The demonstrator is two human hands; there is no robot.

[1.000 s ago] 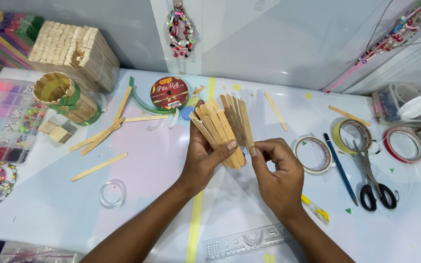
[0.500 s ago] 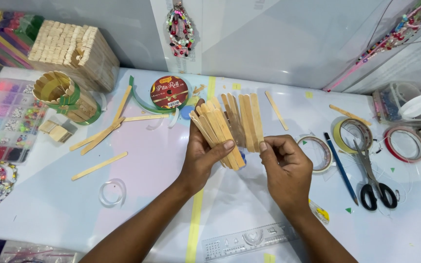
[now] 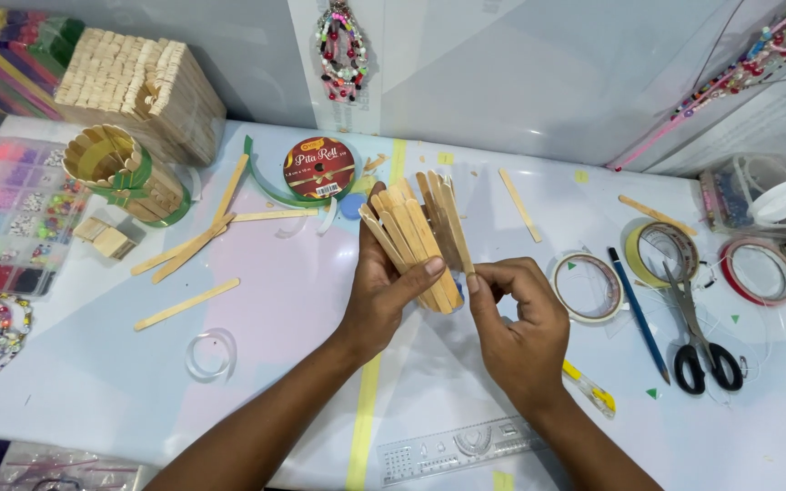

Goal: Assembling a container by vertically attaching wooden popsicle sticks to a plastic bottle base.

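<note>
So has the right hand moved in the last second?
Yes. The right hand slid slightly toward the scissors, then back against the stick bundle.

A hobby craft corner: white bench (image 3: 256, 364) strewn with tape rolls (image 3: 586, 286), scissors (image 3: 698, 341), loose wooden sticks (image 3: 186, 304); bead box (image 3: 6, 214) left of those sticks.

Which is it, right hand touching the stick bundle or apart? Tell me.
Touching. The head view shows the right hand pinching the lower edge of the stick bundle, which the left hand grips.
</note>
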